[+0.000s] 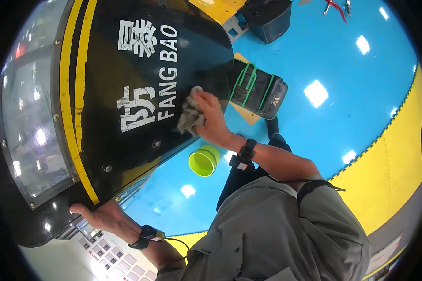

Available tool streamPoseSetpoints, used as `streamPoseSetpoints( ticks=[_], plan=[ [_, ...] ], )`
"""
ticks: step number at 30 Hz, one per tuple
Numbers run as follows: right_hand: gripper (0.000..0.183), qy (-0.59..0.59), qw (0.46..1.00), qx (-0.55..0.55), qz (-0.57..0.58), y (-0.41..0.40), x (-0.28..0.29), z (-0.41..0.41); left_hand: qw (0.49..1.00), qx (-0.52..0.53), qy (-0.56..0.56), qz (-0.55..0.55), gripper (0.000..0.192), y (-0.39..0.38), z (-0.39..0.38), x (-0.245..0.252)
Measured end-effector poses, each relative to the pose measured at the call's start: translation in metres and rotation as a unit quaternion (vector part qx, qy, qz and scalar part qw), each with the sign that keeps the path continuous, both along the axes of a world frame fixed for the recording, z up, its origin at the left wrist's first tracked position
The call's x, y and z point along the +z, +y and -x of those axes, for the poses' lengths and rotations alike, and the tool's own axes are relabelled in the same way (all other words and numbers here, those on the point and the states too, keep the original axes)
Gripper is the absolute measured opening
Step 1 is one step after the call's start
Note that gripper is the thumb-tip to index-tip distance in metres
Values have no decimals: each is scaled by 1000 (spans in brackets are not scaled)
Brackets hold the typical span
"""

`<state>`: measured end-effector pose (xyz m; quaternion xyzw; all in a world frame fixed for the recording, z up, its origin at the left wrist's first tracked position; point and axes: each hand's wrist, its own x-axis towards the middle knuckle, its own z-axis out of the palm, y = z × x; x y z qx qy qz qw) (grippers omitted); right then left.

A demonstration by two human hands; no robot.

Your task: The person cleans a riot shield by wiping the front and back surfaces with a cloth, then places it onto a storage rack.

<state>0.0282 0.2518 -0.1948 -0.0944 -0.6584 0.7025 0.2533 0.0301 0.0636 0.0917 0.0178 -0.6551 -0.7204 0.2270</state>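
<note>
A black riot shield point(197, 52) with a clear window point(38, 140), yellow stripes and white lettering stands tilted before me. My right hand point(212, 117) presses a crumpled grey rag point(190, 116) against its black face, beside the lettering and close to the edge. Lower down, my left hand point(103, 217) grips the shield's edge. Its thumb shows on the front, while its fingers are partly hidden behind the edge. Metal bolts point(156, 144) stud the black face. A dark wrist device sits on each of my wrists.
Beyond the shield, a lime-green bucket point(204, 161) is on the blue mat floor point(302, 140). A black tool bag point(260, 91) with green trim lies over a tan board point(248, 114). Farther off are a black case point(267, 21) and red-tasselled metal objects point(332, 7). Yellow matting point(383, 168) borders the blue.
</note>
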Motion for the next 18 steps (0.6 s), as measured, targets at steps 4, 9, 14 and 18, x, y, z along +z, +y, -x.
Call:
streamPoseSetpoints(
  ticks=[4, 9, 14, 18],
  plan=[
    [44, -89, 986, -22, 141, 6, -55, 22, 999, -37, -21, 7, 53, -5, 0, 0],
    [21, -122, 918, 6, 379, 29, -149, 56, 999, -37, -18, 27, 53, 1, 0, 3],
    [28, -209, 923, -22, 324, 31, -201, 52, 998, -46, -8, 41, 55, 9, 1, 4],
    [32, -166, 841, 17, 515, 17, -169, 33, 998, -1, 16, 66, 57, 6, -5, 6]
  ],
)
